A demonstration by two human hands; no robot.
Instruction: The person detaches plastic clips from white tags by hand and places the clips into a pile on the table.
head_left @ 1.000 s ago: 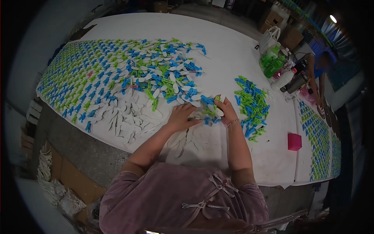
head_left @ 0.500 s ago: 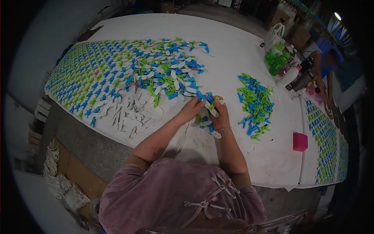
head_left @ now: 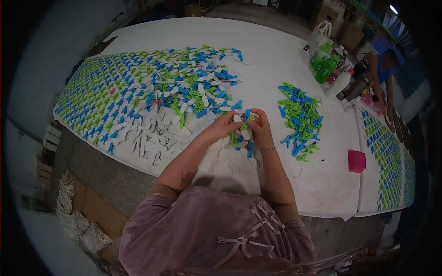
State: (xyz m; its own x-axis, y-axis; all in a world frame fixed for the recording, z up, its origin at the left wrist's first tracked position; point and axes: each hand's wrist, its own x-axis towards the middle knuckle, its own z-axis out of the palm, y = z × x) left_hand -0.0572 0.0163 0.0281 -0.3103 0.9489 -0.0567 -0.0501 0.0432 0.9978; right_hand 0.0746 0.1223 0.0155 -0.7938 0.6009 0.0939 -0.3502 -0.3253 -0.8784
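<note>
My left hand (head_left: 224, 125) and my right hand (head_left: 260, 127) are close together over the white table (head_left: 271, 41), fingers closed on small parts. Between them are a blue clip (head_left: 247, 114) and white oval pieces (head_left: 244, 133). Strung green and blue clips hang just below my fingers. Left of my hands lies a heap of mixed clips and white ovals (head_left: 193, 89), merging into neat rows of clips (head_left: 99, 87). Loose white ovals (head_left: 147, 138) lie nearer the table edge. On my right is a pile of green and blue clips (head_left: 299, 115).
Green bottles (head_left: 326, 69), a white bottle (head_left: 340, 83) and a white bag (head_left: 320, 37) stand at the back right. A pink box (head_left: 356, 161) sits on the right side. Another person's arm (head_left: 380, 92) reaches over the far right, beside more rows of clips (head_left: 384, 161).
My hands have shifted slightly, with the fingers now pinching around the blue clip and white ovals. A blue clip held at the fingertips has turned more upright. The view has moved a little.
</note>
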